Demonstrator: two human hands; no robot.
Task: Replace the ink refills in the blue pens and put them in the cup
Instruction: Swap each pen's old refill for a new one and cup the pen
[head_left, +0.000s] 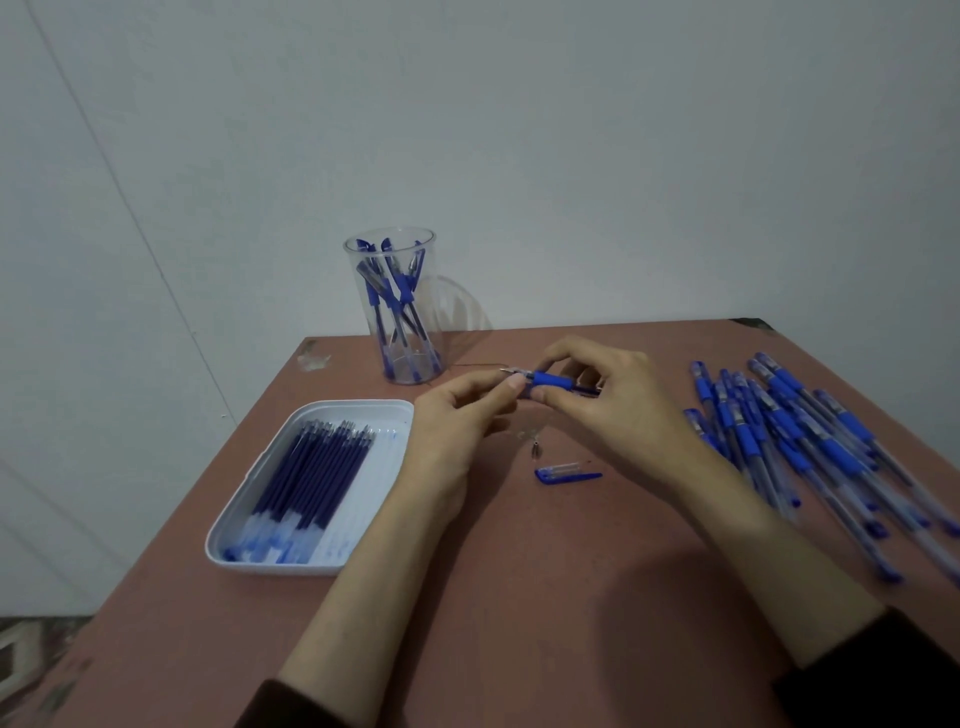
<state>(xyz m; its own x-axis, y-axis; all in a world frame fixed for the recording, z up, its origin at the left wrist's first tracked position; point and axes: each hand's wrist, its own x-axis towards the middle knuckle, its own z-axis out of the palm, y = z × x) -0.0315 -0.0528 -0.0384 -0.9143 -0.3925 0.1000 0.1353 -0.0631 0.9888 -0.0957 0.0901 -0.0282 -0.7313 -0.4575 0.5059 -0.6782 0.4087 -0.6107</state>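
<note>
Head view, looking down on a reddish-brown table (519, 613) set against a pale wall (519, 130). At centre, above the table, we see one blue pen (553, 379) held level between both hands, its metal point directed to the left. The pen has a clear barrel, a blue rubber sleeve near the writing end and no cap.

The right grip (608, 400) is closed round the barrel, with the thumb below and the fingers curled over the top. The left grip (457, 421) is narrow, its thumb and forefinger pinching the pen just behind the point. Both forearms are bare, and dark sleeves show at the bottom edge.

Just in front of the hands, on the table, lie a small metal tip piece (535, 448) and, nearer us, a blue pen cap (566, 474) lying flat with its clip pointing right.

At left we see a white tray (358, 402) with rounded corners. It holds a row of dark blue ink refills (311, 483) laid side by side, points away from us. A few clear, pale refills lie along their right.

Behind the tray, near the far edge of the table, stands a clear plastic cup (388, 230), upright. It holds several capped blue pens (397, 301) leaning crosswise.

At right a loose pile of blue pens (805, 441) lies on the table, well apart from the cup. Their caps point away from us, and the nearer ones are blurred.
</note>
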